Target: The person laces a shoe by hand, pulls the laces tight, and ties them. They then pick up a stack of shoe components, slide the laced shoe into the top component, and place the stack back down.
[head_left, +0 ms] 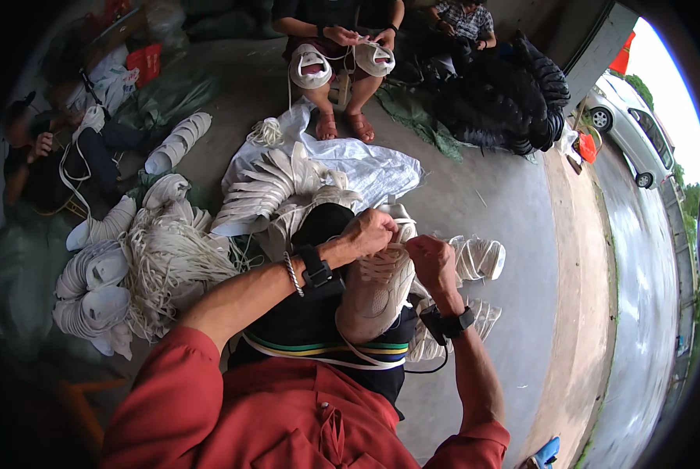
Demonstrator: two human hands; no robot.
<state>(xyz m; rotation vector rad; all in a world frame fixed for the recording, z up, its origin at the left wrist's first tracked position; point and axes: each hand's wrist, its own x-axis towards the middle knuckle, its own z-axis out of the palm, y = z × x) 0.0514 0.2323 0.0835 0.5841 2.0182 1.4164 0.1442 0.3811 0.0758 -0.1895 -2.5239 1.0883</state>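
Note:
A white shoe upper [375, 301] lies across my lap, its toe end toward me and laces crossed over its front. My left hand [368, 233] is closed in a pinch at the upper's far end, on a white shoelace [395, 246]. Just right of it, my right hand [433, 262] is also closed, its fingers at the same lace beside the upper. The exact grip of the fingertips is partly hidden. A loose length of lace trails over my dark trousers below the upper.
Stacked white uppers [268, 187] sit ahead on a white sheet [389, 168]. A heap of white laces [170, 254] lies left, beside more stacked uppers [92, 285]. More uppers [479, 259] rest to the right. Other people sit ahead and left; a black pile [506, 102] stands far right.

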